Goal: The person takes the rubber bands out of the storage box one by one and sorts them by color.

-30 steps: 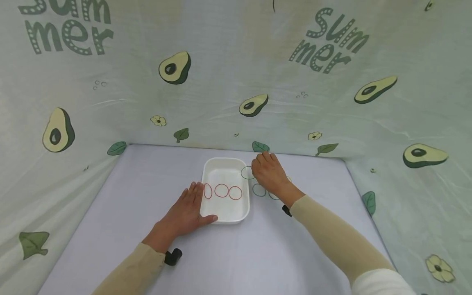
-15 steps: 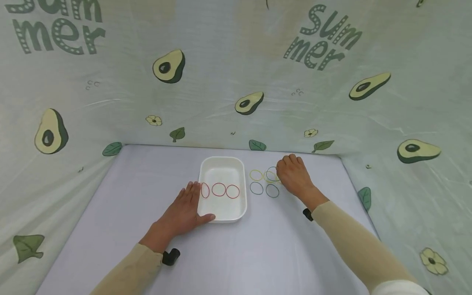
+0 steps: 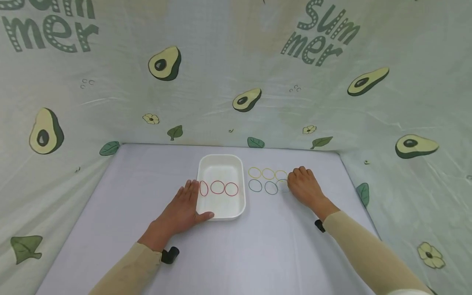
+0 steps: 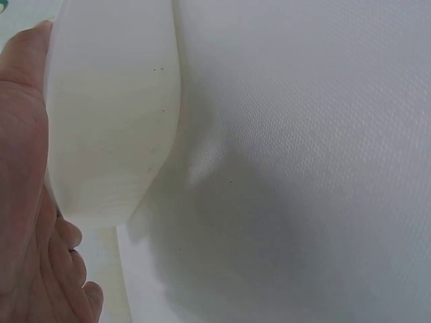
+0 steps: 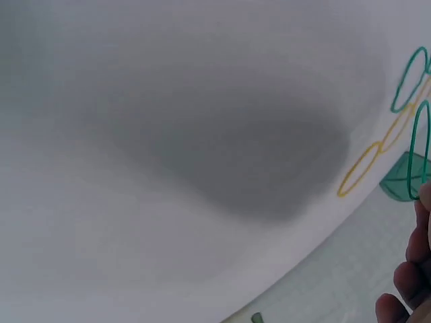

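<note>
My left hand (image 3: 177, 217) lies along the left side of a white tray (image 3: 223, 211), fingers straight against the wall and thumb at the front rim. Three red rubber bands (image 3: 217, 194) lie in a row inside the tray. Right of it, three yellow rubber bands (image 3: 254, 178) form a row, with two green rubber bands (image 3: 255, 191) in front. At that front row's right end, my right hand (image 3: 306, 188) pinches another green rubber band (image 5: 411, 155), seen raised at the right wrist view's edge. Part of that hand is cut off in that view.
A white cloth (image 3: 236, 254) covers the table. Behind and at both sides hangs a pale curtain (image 3: 206, 73) printed with avocados and leaves. Dark wrist cameras (image 3: 170, 255) sit on both wrists.
My right hand has moved from beside the tray toward the right and then a little nearer, bringing the green band to the front row's right end. My left hand stays on the tray.
</note>
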The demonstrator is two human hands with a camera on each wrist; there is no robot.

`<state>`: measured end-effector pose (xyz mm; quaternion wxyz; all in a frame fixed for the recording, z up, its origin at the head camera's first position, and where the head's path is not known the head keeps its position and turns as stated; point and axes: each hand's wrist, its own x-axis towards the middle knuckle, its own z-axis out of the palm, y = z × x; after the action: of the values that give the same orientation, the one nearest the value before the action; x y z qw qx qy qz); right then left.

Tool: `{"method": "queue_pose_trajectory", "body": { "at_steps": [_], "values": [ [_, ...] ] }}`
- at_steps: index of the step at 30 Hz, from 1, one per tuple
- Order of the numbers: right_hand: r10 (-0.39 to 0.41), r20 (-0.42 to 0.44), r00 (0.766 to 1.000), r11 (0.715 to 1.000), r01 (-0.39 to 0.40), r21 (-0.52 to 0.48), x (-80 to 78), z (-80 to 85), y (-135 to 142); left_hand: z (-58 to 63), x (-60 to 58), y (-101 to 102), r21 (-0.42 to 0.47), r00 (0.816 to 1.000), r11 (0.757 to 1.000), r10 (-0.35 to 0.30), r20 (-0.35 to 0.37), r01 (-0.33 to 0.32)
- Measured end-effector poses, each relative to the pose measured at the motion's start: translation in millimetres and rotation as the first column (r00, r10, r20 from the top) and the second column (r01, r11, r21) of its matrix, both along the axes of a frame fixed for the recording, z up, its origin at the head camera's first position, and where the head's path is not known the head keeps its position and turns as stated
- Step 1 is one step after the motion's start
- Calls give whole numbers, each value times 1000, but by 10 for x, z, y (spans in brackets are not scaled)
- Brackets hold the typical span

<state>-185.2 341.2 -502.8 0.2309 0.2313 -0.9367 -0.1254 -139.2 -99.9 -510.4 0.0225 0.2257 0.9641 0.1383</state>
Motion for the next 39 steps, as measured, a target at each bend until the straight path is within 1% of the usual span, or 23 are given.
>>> {"method": "queue_pose_trajectory", "body": {
  "at_steps": [6,10,14,18,30,35,39],
  "values": [
    [-2,-17,1000,1000,2,21,45,-88,57,-6,-18,1,-4,1000,1000,0,2,0],
    [-9,-31,999,1000,10,18,25,-128,83,-2,-23,0,-8,1000,1000,3,9,-3],
    [-11,-16,1000,1000,11,18,-2,-148,88,4,-24,-7,-8,1000,1000,5,9,-5],
    [-13,2,1000,1000,13,6,-13,-159,83,7,-28,-11,-4,1000,1000,1,8,-1],
    [-35,20,999,999,35,-15,-29,-178,63,-10,-36,-11,2,1000,1000,6,11,-6],
    [-37,19,999,999,37,-39,-64,-156,13,-6,-39,-10,-15,1000,1000,6,7,-6],
    [-45,37,998,997,47,-55,-112,-145,-30,-7,-42,-6,-17,1000,1000,5,8,-5]
  ]
}}
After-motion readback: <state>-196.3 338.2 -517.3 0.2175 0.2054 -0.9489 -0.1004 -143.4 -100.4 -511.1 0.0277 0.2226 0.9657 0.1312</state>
